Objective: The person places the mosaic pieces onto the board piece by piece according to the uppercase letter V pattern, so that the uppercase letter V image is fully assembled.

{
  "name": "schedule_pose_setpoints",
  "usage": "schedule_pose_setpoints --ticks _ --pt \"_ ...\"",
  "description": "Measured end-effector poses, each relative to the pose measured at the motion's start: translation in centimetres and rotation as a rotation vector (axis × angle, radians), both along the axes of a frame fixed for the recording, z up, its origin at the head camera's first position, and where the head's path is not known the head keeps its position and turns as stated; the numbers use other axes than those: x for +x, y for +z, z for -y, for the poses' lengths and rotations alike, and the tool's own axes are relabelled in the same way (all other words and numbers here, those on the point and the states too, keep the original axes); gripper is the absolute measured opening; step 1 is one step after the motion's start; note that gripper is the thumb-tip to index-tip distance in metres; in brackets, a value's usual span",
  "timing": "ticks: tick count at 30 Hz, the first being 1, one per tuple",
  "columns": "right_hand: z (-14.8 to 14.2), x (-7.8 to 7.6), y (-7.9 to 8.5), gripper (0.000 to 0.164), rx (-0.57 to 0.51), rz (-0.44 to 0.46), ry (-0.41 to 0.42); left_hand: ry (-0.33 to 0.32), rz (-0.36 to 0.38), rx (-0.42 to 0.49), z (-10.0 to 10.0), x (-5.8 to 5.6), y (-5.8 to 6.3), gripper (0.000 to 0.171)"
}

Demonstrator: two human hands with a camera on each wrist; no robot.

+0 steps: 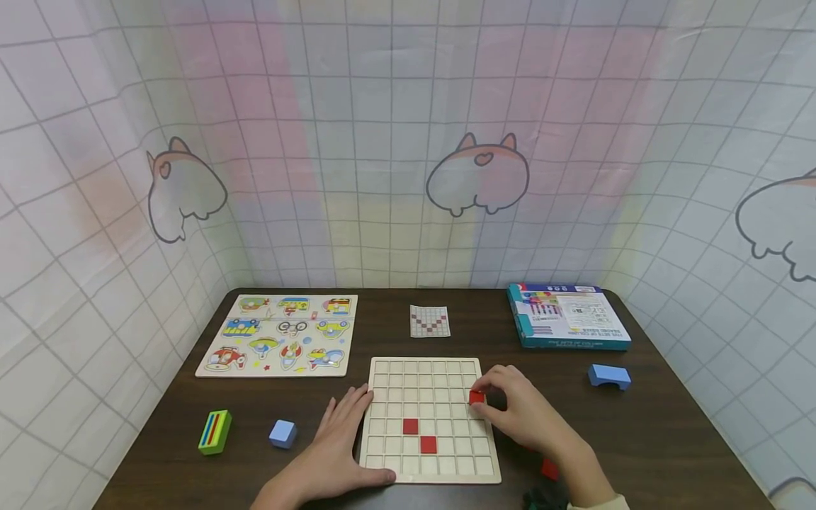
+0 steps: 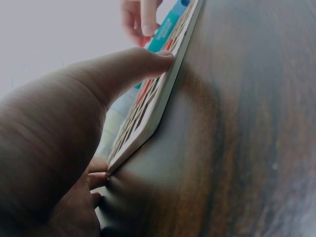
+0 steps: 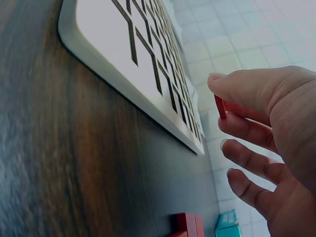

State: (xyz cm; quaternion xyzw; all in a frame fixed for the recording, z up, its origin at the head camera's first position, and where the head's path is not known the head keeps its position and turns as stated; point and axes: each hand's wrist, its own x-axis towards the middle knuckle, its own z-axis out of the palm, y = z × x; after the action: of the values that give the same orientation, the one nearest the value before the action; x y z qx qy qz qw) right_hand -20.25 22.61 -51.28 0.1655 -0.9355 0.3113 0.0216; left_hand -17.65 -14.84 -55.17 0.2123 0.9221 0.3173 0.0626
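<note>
A wooden grid board (image 1: 459,464) lies at the front middle of the table. Two red square tiles sit in its cells, one tile (image 1: 411,426) diagonally above and left of the other tile (image 1: 428,445). My left hand (image 1: 334,446) rests against the board's left side, fingers extended, with the thumb (image 2: 143,64) on its near edge. Between thumb and fingertips my right hand (image 1: 532,411) pinches another red tile (image 1: 476,397) over the right column. In the right wrist view, that tile (image 3: 220,107) is held above the board's surface, partly hidden by the fingers.
Behind the board lies a small pattern card (image 1: 430,321). A vehicle puzzle (image 1: 280,333) is back left, a boxed game (image 1: 567,316) back right. Blocks stand at the sides: green (image 1: 214,432), blue (image 1: 283,434), blue arch (image 1: 608,377). Loose red pieces (image 1: 550,468) lie beneath the right forearm.
</note>
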Motion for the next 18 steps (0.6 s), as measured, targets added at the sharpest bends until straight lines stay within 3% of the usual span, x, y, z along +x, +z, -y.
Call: schedule_pose_setpoints --ticks 12,18 --pt "1.6 0.3 0.2 0.017 -0.018 -0.021 0.041 0.003 -0.035 0.034 -0.1 0.3 0.3 0.136" --pt "2.5 0.3 0.1 0.015 -0.018 -0.040 0.056 0.005 -0.018 0.017 -0.2 0.3 0.5 0.136"
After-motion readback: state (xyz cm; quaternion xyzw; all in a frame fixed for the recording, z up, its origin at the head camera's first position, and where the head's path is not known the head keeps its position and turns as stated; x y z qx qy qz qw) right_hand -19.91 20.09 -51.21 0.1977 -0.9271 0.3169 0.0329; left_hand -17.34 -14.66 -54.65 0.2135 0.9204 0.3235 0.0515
